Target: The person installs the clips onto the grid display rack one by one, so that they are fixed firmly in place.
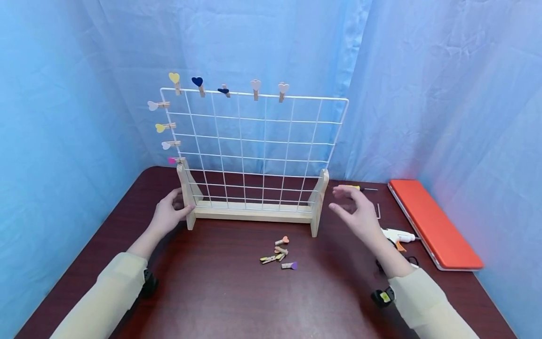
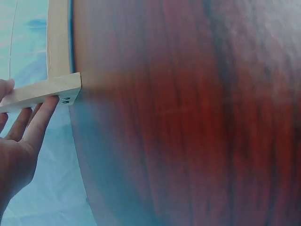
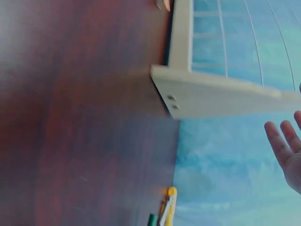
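A white wire grid (image 1: pixel 264 140) stands upright in a light wooden stand (image 1: pixel 254 215). Heart-topped clothespins (image 1: pixel 256 88) are clipped along its top bar and down its left side. My left hand (image 1: pixel 167 213) grips the stand's left side board (image 2: pixel 47 89), thumb at the front edge and fingers against the outer face. Beside the right side board (image 1: pixel 319 202), my right hand (image 1: pixel 359 214) is held with fingers spread and nothing in it. In the right wrist view its fingertips (image 3: pixel 272 129) show apart from that board.
Several loose clothespins (image 1: pixel 289 266) lie in front of the stand. To the right are a white glue gun (image 1: pixel 400 235), a hex key (image 1: pixel 378 212), a screwdriver (image 1: pixel 370 189) and a long red case (image 1: pixel 434 223). Blue curtains (image 1: pixel 262 42) hang around the dark table (image 1: pixel 220 292).
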### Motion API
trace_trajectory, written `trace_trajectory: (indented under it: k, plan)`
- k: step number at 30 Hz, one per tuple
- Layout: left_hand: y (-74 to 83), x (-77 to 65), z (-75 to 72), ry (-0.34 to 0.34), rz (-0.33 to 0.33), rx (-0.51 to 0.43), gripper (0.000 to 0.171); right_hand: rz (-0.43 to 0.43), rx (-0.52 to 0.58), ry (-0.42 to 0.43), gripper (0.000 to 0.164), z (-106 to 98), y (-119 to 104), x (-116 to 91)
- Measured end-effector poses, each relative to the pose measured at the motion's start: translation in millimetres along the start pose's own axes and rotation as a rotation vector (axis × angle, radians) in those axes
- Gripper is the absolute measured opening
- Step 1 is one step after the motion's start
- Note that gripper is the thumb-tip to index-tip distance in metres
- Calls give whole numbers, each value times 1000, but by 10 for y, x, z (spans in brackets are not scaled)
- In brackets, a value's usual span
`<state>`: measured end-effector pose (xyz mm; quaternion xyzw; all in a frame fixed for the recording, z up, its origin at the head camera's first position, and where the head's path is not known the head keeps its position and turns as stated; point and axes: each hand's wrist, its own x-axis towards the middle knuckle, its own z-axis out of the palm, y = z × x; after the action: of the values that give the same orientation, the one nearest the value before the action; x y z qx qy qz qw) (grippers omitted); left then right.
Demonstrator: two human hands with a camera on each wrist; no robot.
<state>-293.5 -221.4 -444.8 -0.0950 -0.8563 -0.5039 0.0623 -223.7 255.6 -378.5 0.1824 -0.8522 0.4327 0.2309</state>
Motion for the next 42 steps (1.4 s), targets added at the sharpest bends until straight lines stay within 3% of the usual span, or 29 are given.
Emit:
trace_trajectory:
  k: [6,14,19,26,29,37,42]
  plan:
    - [23,-38,23,30,-22,4,55,-90,-123,-212,31,254,18,-280]
    - [28,-7,32,55,1,57,53,-176,-110,-494,21,615,51,-551]
    - [29,-5,33,67,23,83,52,-196,-132,-603,17,739,86,-612]
    - [-10,-18,25,62,27,86,52,-274,-170,-594,11,841,93,-641]
    - [-9,-16,26,62,34,82,52,-266,-181,-587,10,858,88,-648]
    - [2,-8,22,72,45,84,52,-18,-101,-587,11,674,-116,-465]
    - [-7,-16,27,73,41,88,51,39,-99,-498,11,371,-407,-186]
